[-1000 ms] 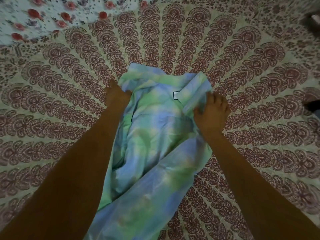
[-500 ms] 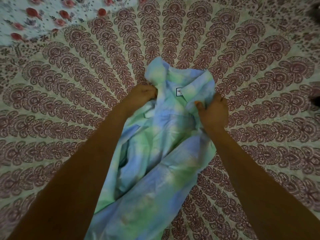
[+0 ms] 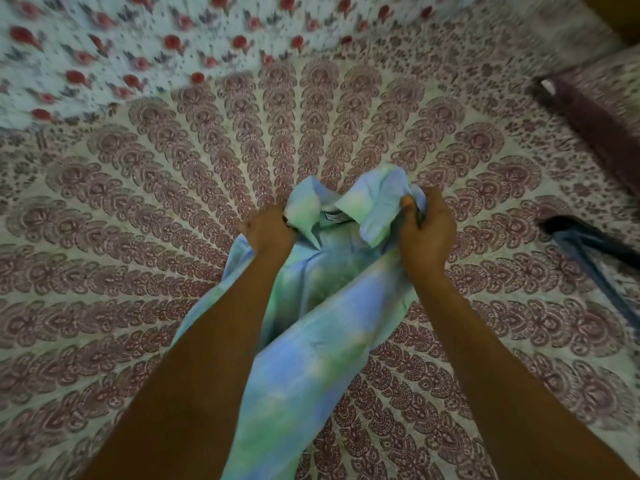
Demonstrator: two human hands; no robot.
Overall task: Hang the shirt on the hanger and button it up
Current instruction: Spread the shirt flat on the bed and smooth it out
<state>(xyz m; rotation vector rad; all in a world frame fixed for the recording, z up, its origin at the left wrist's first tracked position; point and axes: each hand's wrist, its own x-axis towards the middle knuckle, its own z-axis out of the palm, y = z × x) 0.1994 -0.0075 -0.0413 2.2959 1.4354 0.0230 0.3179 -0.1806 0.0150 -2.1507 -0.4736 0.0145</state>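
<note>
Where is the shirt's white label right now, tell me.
Head view, centre: the white label sits inside the collar of the shirt, between the left hand and right hand gripping it.

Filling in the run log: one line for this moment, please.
left hand: grips shirt at collar | right hand: same | bedspread: under shirt

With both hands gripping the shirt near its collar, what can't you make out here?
Head view only:
shirt buttons: hidden by its own folds.
collar label text: too small, blurred.
dark object at right: cut by the frame edge; hanger or not, cannot tell.
left hand and right hand fingertips: mostly buried in cloth.
</note>
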